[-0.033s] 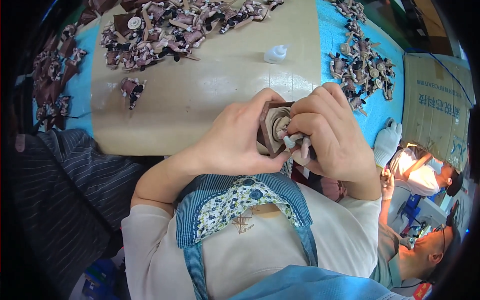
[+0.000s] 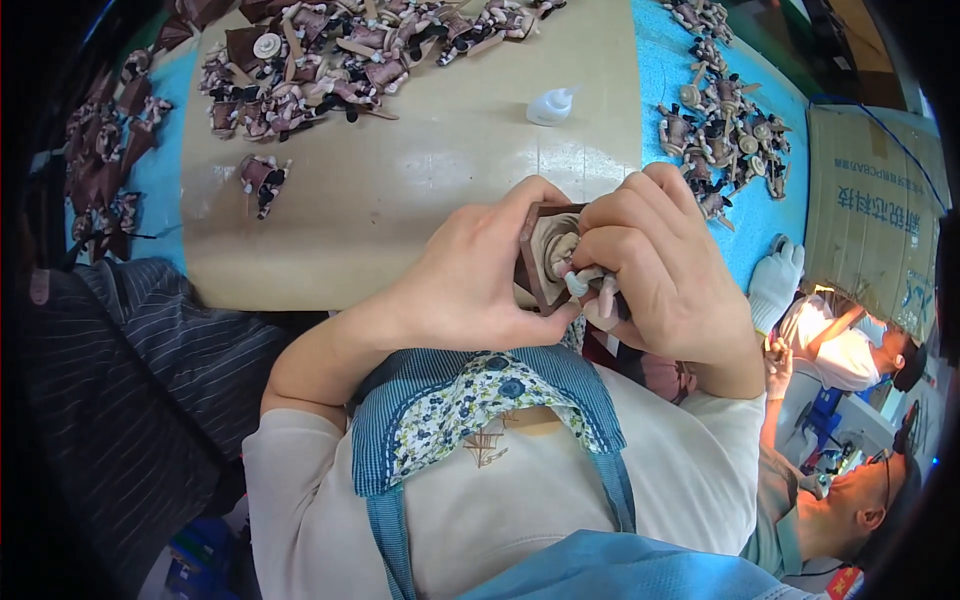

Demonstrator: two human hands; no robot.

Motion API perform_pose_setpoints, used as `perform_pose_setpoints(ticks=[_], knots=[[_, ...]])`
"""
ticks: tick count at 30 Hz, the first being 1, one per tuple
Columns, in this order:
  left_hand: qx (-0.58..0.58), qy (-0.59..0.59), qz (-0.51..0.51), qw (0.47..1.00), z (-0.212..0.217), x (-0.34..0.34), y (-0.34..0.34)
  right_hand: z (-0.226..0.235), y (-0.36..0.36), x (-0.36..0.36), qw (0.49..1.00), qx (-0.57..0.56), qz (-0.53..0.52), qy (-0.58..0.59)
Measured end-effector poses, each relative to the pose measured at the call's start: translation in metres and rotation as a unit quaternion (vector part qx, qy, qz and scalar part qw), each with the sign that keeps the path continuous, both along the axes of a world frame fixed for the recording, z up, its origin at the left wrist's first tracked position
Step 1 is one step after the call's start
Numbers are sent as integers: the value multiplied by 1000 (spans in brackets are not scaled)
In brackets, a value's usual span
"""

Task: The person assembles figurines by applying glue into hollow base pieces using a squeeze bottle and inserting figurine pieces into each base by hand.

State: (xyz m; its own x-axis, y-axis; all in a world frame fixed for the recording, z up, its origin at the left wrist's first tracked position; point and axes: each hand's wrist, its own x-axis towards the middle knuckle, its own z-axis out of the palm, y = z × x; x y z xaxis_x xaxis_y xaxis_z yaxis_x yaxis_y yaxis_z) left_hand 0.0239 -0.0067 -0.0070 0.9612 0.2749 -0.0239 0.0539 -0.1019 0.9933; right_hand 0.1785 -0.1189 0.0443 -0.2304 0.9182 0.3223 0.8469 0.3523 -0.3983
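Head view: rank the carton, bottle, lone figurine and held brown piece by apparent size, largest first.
1. Carton
2. Brown piece, partly hidden; nearness to the camera may enlarge it
3. Lone figurine
4. Bottle

Logged two rows of dark blue printed characters [image 2: 878,212] on the cardboard box [image 2: 865,265] at right, smaller row above larger, apparently upside down. Noted a blue mark [image 2: 921,294] lower on the same box, too distorted to read. Spotted pale characters on a red sign [image 2: 845,582], lower right.
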Motion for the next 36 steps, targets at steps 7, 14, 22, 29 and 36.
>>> perform_pose_setpoints(ticks=[7, 14, 22, 29, 36], knots=[[24, -27, -20, 999, -7, 2, -1, -9, 0, 2, 996, -15, 81, 41], [-69, -85, -63, 992, -17, 0, -3, -18, 0, -7, 982, -7, 73, 172], [-411, -65, -107, 903, -32, -3, 6, -12, 6, 10, 958, -115, -34, 259], [-502, 22, -220, 836, -43, -6, 21, -30, 4, 19, 976, 6, 83, 200], [354, 39, -74, 932, 7, -19, 79, -78, 14, 36, 910, -5, -173, 376]])
